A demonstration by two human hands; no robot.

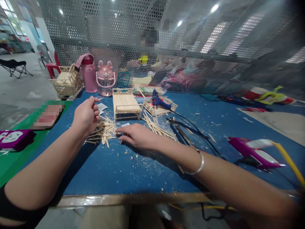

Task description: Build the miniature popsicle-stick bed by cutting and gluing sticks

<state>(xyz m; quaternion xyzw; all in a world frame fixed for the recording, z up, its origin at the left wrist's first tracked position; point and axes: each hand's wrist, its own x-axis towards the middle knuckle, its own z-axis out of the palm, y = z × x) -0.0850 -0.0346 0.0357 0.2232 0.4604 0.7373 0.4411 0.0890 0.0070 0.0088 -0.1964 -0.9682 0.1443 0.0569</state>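
Reaching with right hand (134, 135) to the right edge of loose stick pile (103, 133), thumb and forefinger slightly apart; can't tell if touching a stick. Holding left hand (86, 114) curled at the pile's far-left side, thumb and forefinger pinched together; can't tell on what, too small to read.

Pile sits left of center on blue tabletop (133, 178), well back from wooden front edge (119, 201). Most open room there: blue strip between pile and edge, dotted with crumbs. Tighter behind: stick-built bed (126, 103) just beyond the pile, then pink bottle (89, 78) and clear jar (106, 84) near perforated screen (100, 35). Crowded right of the bed: second stick bunch (157, 127), glue gun (162, 103) over a stick frame (172, 105), pliers (177, 130) near right forearm. More open blue farther right, up to purple tool (257, 152). Bounded left by green mat (14, 168).
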